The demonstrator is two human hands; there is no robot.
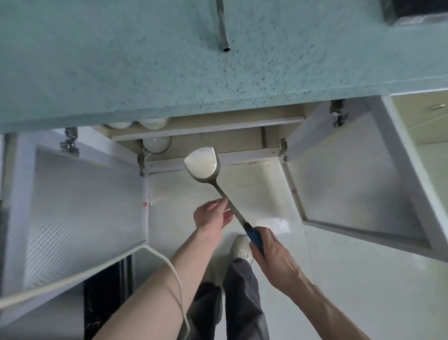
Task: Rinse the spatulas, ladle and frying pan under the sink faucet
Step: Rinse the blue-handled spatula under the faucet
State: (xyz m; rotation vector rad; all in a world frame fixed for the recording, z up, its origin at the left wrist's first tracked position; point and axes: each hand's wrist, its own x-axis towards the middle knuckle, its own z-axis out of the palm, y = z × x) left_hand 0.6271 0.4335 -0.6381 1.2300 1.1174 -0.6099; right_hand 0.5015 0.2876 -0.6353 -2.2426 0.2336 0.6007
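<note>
The steel spatula is being held out in front of the open cupboard below the speckled green bench, its blade lying over the cupboard's lower edge and its shaft slanting down to a blue handle. The right hand is gripping that handle, while the left hand is resting open with its fingertips touching the shaft. Both cupboard doors are standing open, white bowls are sitting inside, and a white cord is crossing the left forearm.

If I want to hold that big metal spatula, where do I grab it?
Grab the spatula by its blue handle, coming from the low end nearest you, as the right hand does. That end is thick and easy to wrap; the wide metal blade points away toward the open cabinet.
</note>
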